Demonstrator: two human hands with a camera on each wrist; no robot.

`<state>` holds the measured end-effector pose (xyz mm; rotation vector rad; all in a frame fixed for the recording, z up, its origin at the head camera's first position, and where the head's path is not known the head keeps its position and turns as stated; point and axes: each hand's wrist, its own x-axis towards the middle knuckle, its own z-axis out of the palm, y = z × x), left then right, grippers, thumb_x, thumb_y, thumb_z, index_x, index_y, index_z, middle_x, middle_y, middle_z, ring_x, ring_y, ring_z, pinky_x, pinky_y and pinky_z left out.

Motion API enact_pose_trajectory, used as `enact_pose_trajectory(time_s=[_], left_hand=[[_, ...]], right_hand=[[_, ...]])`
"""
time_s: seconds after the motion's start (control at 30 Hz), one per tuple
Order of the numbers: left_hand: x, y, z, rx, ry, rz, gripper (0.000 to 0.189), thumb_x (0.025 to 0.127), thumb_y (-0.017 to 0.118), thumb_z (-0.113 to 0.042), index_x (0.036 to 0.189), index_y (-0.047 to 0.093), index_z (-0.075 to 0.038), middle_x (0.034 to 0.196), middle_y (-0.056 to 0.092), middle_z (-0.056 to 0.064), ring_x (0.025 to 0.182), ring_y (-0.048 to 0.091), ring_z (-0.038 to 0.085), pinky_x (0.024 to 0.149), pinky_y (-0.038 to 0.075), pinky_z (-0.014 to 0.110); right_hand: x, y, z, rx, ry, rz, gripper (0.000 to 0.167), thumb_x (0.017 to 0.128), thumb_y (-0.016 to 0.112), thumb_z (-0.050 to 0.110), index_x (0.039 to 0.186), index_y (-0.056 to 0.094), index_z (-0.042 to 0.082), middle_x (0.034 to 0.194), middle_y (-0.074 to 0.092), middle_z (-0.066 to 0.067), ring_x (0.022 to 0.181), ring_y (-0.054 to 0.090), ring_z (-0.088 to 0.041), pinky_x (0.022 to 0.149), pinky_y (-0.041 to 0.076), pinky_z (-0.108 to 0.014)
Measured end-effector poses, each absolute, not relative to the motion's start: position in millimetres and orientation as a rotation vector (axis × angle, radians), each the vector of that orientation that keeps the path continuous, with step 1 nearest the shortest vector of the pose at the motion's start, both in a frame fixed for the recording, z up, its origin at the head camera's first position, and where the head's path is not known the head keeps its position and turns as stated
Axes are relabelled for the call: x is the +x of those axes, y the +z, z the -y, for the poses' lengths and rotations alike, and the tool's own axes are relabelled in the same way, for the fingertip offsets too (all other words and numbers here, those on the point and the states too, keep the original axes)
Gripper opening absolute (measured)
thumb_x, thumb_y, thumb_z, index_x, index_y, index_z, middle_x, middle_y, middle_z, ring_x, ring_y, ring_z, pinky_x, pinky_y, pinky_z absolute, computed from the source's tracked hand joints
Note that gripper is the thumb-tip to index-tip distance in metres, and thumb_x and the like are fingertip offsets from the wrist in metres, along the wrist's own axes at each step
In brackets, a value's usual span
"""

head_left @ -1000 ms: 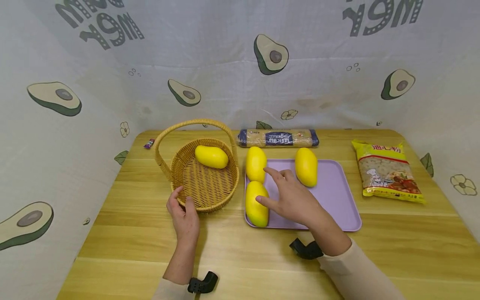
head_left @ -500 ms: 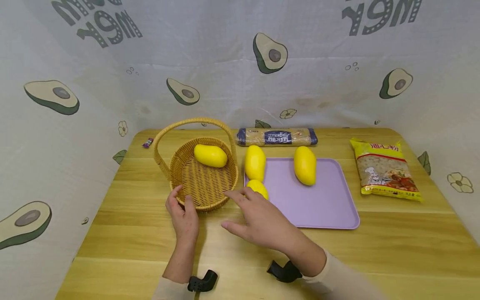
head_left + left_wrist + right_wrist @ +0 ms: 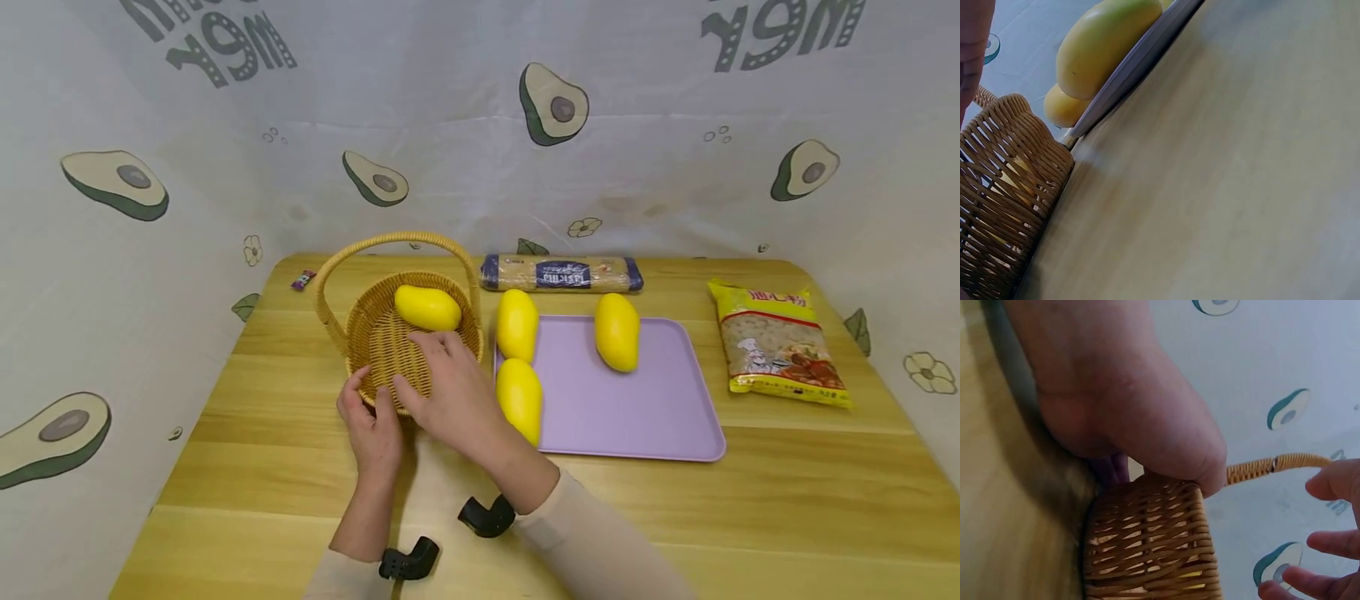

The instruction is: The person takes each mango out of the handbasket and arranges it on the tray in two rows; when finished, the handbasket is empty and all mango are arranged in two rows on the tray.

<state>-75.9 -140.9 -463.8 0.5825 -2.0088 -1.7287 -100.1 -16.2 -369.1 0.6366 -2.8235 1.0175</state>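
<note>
A wicker basket (image 3: pixel 382 333) with a tall arched handle holds one yellow mango (image 3: pixel 427 308). My left hand (image 3: pixel 375 437) holds the near left side of the basket. In the right wrist view, its thumb (image 3: pixel 1213 478) bends over the rim, while the other fingers lie low on the outer wall. Over the basket's near right part is my right hand (image 3: pixel 457 400), fingers spread and holding nothing. To the right, a lilac tray (image 3: pixel 622 417) bears three more mangoes: a near left mango (image 3: pixel 519 400), a far left mango (image 3: pixel 517 325) and a far middle mango (image 3: pixel 617 332).
A pack of noodles (image 3: pixel 562 273) lies behind the tray. Right of the tray is a yellow food bag (image 3: pixel 780 346). A small purple wrapped sweet (image 3: pixel 303 280) sits at the back left. Patterned cloth (image 3: pixel 465 167) surrounds the wooden table (image 3: pixel 247 467).
My right hand has moved left from over the tray, past the near mango, to above the basket. The left hand stays at the basket's side. The mangoes have kept their places.
</note>
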Motion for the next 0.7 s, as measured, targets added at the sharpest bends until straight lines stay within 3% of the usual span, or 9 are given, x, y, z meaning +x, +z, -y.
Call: enact_pose_trajectory(time_s=[0.2, 0.4, 0.7], left_hand=[[-75.3, -464.2, 139.8, 0.566, -1.725, 2.008, 0.039, 0.099, 0.05, -0.01, 0.138, 0.05, -0.009, 0.146, 0.034, 0.018, 0.14, 0.033, 0.03, 0.116, 0.025, 0.051], [-76.5, -464.8, 139.2, 0.585, -1.728, 2.012, 0.038, 0.1, 0.05, -0.012, 0.138, 0.05, -0.01, 0.146, 0.034, 0.017, 0.141, 0.033, 0.03, 0.116, 0.025, 0.051], [-76.0, -465.7, 141.2, 0.577, -1.717, 2.014, 0.039, 0.1, 0.05, -0.011, 0.138, 0.05, -0.007, 0.146, 0.035, 0.018, 0.139, 0.035, 0.03, 0.115, 0.027, 0.05]], right_hand=[[-123.4, -364.8, 31.5, 0.564, 1.209, 2.842, 0.059, 0.097, 0.064, 0.041, 0.149, 0.051, 0.017, 0.146, 0.052, -0.015, 0.128, 0.057, -0.03, 0.103, 0.051, -0.05], [-148.8, -373.2, 52.5, 0.323, 1.343, 2.838, 0.062, 0.096, 0.066, 0.041, 0.152, 0.047, 0.02, 0.152, 0.045, -0.015, 0.135, 0.052, -0.033, 0.107, 0.048, -0.051], [-180.9, -388.9, 72.7, 0.255, 1.199, 2.836, 0.067, 0.096, 0.067, 0.039, 0.154, 0.042, 0.016, 0.157, 0.039, -0.015, 0.144, 0.042, -0.034, 0.114, 0.04, -0.051]])
